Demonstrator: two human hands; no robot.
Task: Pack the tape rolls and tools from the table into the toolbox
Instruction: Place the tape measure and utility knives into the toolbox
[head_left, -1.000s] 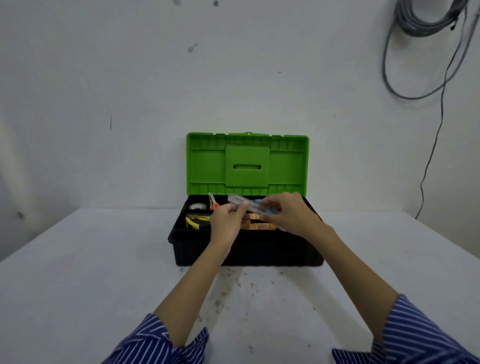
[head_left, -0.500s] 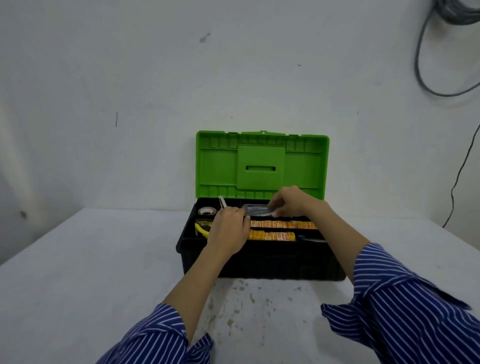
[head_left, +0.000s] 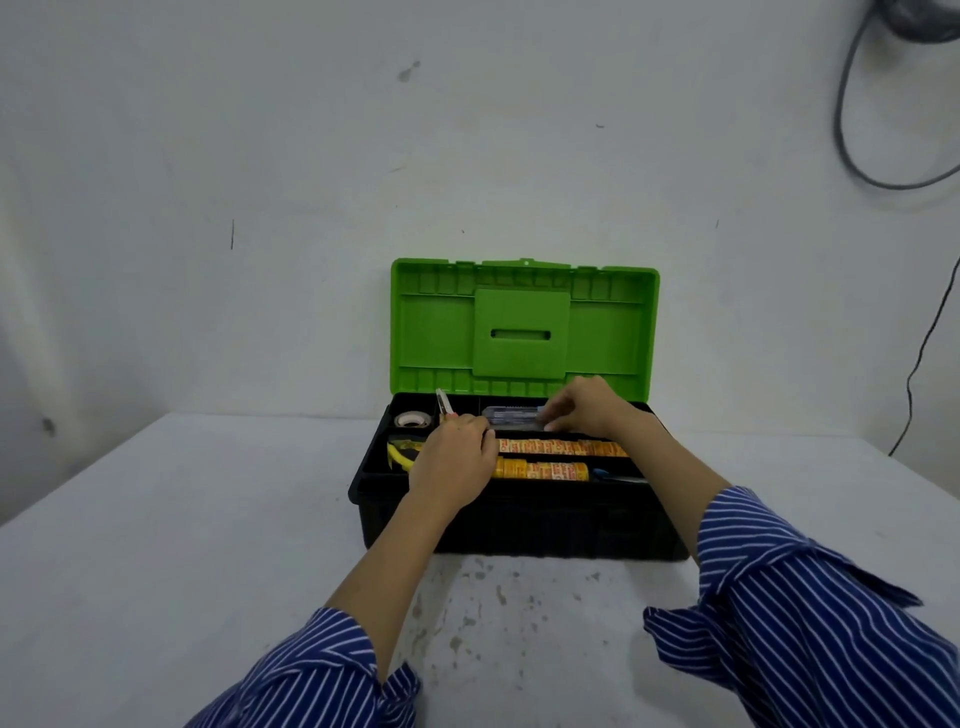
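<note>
A black toolbox (head_left: 519, 525) stands on the table with its green lid (head_left: 524, 332) raised against the wall. Inside lie two rows of orange tape rolls (head_left: 556, 448), a pale tape roll (head_left: 413, 419) at the back left, yellow-handled pliers (head_left: 399, 456) and a thin tool (head_left: 443, 405) sticking up. A clear plastic case (head_left: 511, 415) lies in the back compartment. My right hand (head_left: 584, 408) pinches the case's right end. My left hand (head_left: 454, 462) hovers over the tray's left part with curled fingers near the case's left end; whether it grips anything is hidden.
The white table (head_left: 182, 519) has brown stains (head_left: 488, 592) in front of the toolbox. Grey cables (head_left: 857, 130) hang on the wall at the upper right, and a thin black cord (head_left: 924, 353) runs down the right side.
The clear case has gone from above the toolbox down into the back compartment. Both hands have lowered into the box with it.
</note>
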